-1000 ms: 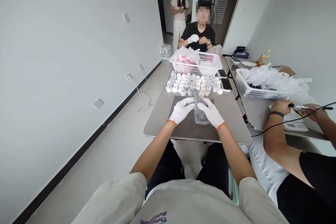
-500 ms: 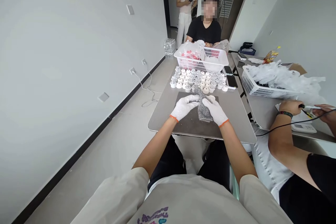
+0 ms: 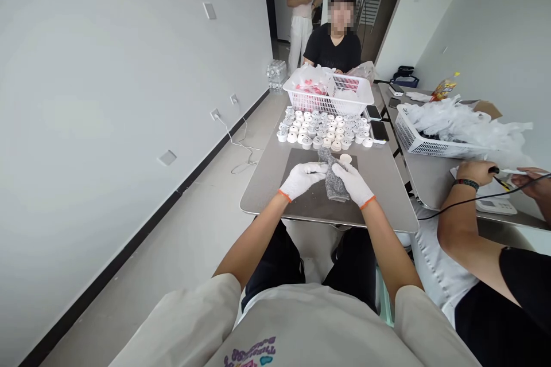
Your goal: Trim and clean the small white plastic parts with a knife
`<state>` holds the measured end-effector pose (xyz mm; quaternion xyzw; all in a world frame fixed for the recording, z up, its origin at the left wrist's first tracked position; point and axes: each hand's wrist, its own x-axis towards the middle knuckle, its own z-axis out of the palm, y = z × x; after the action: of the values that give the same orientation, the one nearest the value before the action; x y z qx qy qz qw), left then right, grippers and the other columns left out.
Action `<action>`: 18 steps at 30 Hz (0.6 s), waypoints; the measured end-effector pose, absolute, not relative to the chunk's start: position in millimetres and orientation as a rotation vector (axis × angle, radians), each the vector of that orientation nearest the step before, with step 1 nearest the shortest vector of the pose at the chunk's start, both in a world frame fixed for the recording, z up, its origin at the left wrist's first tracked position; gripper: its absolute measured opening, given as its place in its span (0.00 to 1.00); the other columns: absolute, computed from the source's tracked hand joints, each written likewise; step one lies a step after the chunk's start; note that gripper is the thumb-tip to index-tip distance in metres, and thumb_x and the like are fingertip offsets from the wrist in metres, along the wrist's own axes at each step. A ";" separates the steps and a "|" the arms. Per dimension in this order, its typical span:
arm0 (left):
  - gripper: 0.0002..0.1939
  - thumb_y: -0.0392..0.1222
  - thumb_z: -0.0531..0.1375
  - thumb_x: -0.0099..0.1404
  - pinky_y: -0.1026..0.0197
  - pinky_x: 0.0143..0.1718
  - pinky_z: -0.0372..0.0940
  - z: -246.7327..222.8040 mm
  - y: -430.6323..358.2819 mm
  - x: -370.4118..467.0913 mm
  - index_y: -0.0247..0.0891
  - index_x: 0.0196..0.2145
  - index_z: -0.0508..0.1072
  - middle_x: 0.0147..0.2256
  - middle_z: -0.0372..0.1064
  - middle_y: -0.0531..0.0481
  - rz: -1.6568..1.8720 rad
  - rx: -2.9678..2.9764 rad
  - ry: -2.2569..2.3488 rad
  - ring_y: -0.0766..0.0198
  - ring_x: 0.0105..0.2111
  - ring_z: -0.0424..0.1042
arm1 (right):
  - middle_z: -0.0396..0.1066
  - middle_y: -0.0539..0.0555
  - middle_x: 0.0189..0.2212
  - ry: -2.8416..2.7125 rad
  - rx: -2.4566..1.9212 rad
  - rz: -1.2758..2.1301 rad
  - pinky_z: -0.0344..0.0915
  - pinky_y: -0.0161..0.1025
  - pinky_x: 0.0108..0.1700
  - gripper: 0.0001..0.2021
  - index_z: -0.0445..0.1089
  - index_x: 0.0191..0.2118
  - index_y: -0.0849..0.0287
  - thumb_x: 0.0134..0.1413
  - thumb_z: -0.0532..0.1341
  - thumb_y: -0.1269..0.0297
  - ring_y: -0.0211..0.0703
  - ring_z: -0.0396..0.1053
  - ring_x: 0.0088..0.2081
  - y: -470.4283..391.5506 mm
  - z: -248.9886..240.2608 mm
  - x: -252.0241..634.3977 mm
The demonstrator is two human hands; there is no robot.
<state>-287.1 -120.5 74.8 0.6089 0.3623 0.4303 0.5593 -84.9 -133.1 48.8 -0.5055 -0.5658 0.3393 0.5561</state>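
Observation:
A speckled grey cloth is bunched between my two hands above a dark mat. My right hand, in a white knit glove with an orange cuff, is closed on the cloth's right side, thumb over it. From the left, my left hand, gloved alike, presses its fingertips to the cloth; these are closed on it. Whether anything is wrapped inside cannot be seen. Just beyond my right fingers lies one round white piece. Rows of small white round pieces stand farther up the table.
Behind the rows stands a white basket with bagged red and white items. Phones lie at the right edge. On the adjoining table, a basket holds plastic bags. A co-worker's arm and black cable are close on my right.
The view has shifted slightly. The round white piece beyond my right hand shows more fully. Both hands stay on the grey cloth, which has barely moved.

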 end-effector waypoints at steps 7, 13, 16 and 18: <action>0.27 0.43 0.70 0.55 0.47 0.60 0.66 44.9 -108.7 -283.0 0.36 0.52 0.77 0.49 0.78 0.44 0.875 1.198 0.689 0.56 0.49 0.76 | 0.71 0.46 0.57 -1.391 -1.075 0.914 0.68 0.44 0.62 0.07 0.79 0.42 0.43 0.60 0.64 0.60 0.46 0.66 0.62 -140.7 37.7 -78.5; 0.24 0.42 0.71 0.52 0.47 0.58 0.66 27.0 -84.7 -273.7 0.33 0.47 0.78 0.47 0.79 0.44 0.918 1.268 0.786 0.56 0.47 0.76 | 0.74 0.48 0.53 -1.393 -1.105 0.819 0.68 0.40 0.60 0.08 0.78 0.39 0.48 0.63 0.60 0.61 0.40 0.72 0.57 -118.0 32.2 -79.1; 0.24 0.41 0.70 0.52 0.51 0.56 0.68 29.1 -65.3 -267.7 0.33 0.47 0.78 0.46 0.79 0.45 0.977 1.256 0.792 0.58 0.45 0.76 | 0.75 0.49 0.52 -1.343 -1.140 0.820 0.67 0.40 0.61 0.09 0.78 0.40 0.50 0.64 0.60 0.62 0.39 0.72 0.56 -102.4 40.0 -78.7; 0.25 0.42 0.69 0.52 0.52 0.55 0.69 25.9 -55.1 -266.3 0.33 0.48 0.78 0.44 0.80 0.46 0.987 1.258 0.832 0.59 0.43 0.76 | 0.76 0.50 0.51 -1.323 -1.128 0.823 0.66 0.41 0.61 0.08 0.79 0.39 0.49 0.63 0.60 0.61 0.40 0.72 0.56 -96.9 41.3 -81.8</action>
<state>-266.3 -55.1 25.9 0.5473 0.3620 0.4293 0.6206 -81.8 -96.9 41.3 -0.4808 -0.5640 0.3511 0.5722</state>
